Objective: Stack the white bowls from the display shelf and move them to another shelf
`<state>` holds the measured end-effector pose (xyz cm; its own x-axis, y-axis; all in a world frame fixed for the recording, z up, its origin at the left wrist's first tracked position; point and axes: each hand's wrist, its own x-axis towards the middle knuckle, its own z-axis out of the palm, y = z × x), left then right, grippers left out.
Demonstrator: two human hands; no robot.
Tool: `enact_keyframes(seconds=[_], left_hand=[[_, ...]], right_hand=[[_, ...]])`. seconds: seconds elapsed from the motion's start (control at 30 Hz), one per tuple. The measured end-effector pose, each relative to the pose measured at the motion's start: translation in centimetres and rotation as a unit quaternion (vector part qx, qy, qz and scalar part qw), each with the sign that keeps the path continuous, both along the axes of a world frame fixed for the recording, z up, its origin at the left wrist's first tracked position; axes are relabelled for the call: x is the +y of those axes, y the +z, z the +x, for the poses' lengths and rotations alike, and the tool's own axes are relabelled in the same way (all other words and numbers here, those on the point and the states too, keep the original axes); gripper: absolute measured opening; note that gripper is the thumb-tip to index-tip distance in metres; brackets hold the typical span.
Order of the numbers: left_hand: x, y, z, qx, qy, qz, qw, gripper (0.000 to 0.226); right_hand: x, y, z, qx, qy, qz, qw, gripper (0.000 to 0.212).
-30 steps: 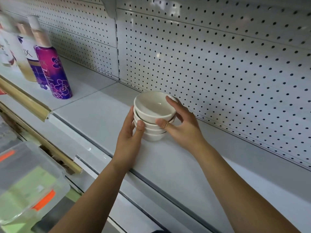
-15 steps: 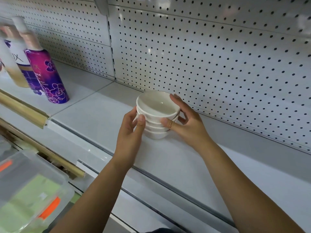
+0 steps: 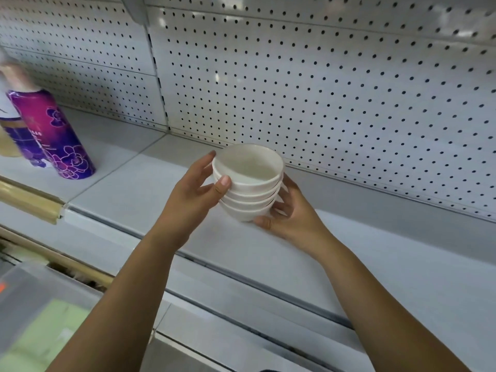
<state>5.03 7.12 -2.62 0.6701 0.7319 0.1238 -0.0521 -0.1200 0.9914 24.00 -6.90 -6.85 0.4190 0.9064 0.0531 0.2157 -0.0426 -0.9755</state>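
Observation:
A stack of several white bowls is held up in the air above the grey display shelf, tilted slightly toward me. My left hand grips the stack's left side, thumb on the top bowl's wall. My right hand cups the stack from the right and underneath, its thumb under the lowest bowl. The fingers behind the bowls are hidden.
Purple flowered bottles stand at the shelf's left, blurred. A white pegboard wall backs the shelf. A gold price rail edges the left section. A translucent plastic box sits low at the left.
The stack has been lifted off the shelf and now hangs in both hands. My right hand shifted lower, under the stack. The view moved closer.

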Motion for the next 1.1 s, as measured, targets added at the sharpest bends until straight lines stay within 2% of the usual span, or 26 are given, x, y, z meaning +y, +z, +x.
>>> enact_keyframes(seconds=[0.1, 0.33, 0.47, 0.63, 0.87, 1.1], left_hand=[[0.2, 0.1, -0.1, -0.002, -0.017, 0.004, 1.0, 0.081], [-0.5, 0.0, -0.2, -0.024, -0.011, -0.021, 0.999, 0.071], [-1.7, 0.2, -0.3, -0.028, -0.018, -0.021, 0.999, 0.079], [-5.2, 1.2, 0.5, -0.052, -0.061, -0.016, 0.997, 0.068], [-12.8, 2.6, 3.0, -0.068, -0.134, -0.02, 0.988, 0.069], [-25.7, 3.5, 6.4, -0.058, -0.26, -0.024, 0.964, 0.066]], right_hand=[[0.6, -0.5, -0.5, 0.019, -0.023, 0.009, 1.0, 0.109], [0.0, -0.3, -1.7, 0.001, -0.092, 0.037, 0.995, 0.095], [-2.1, 0.5, -2.1, -0.017, -0.102, 0.037, 0.994, 0.095], [-6.6, 2.3, -2.1, -0.043, -0.131, 0.047, 0.989, 0.093], [-16.4, 4.2, -2.6, -0.06, -0.201, 0.057, 0.976, 0.094], [-32.5, 5.5, -4.4, -0.077, -0.319, 0.043, 0.943, 0.09]])
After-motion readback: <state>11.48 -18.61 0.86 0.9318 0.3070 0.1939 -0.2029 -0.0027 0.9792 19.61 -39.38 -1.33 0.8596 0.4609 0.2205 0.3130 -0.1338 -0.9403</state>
